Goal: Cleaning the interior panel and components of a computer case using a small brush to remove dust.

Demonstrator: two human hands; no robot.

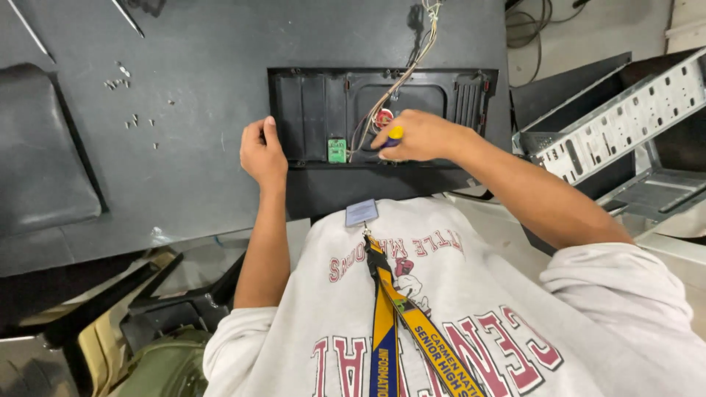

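The right hand [419, 136] hides most of the screwdriver [393, 137]; its tip is not visible. The screws [121, 81] are too small to tell apart. The picture's edge cuts off the metal case [625, 121].

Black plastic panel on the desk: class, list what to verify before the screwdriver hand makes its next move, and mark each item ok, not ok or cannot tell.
1. Left hand steadies the black plastic panel at its edge: ok.
2. Right hand grips the screwdriver: ok.
3. Screwdriver tip seated on a screw: cannot tell.
4. Wires clear of the right hand: not ok.
5. Small green circuit board uncovered: ok.
6. Loose screws away from the panel: ok.
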